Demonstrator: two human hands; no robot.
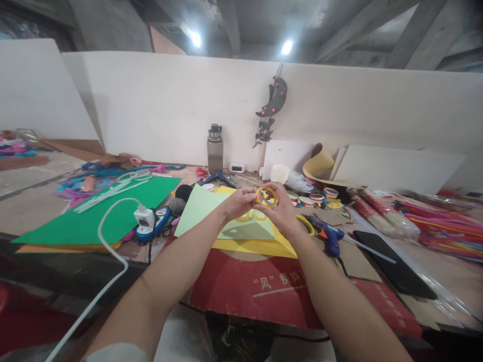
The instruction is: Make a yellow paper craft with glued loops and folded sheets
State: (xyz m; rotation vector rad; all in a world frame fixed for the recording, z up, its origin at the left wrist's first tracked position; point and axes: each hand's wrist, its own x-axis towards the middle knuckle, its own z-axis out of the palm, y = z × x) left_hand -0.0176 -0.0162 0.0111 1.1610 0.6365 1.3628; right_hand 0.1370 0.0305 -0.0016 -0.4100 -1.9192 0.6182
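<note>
Both of my hands meet at the middle of the table, around a thin yellow ring (267, 197). From the left, my left hand (240, 202) pinches the ring's edge. My right hand (281, 207) curls its fingers around the other side. Below them lies a light green sheet (196, 211) on top of yellow sheets (256, 247). Other yellow curved pieces (258, 215) rest on the green sheet, partly hidden by my hands.
A blue glue gun (332, 239) and a black phone (394, 264) lie to the right. On the left are a green sheet (113, 211), a power strip (154, 226) and a white cable (113, 251). A bottle (215, 151) stands behind.
</note>
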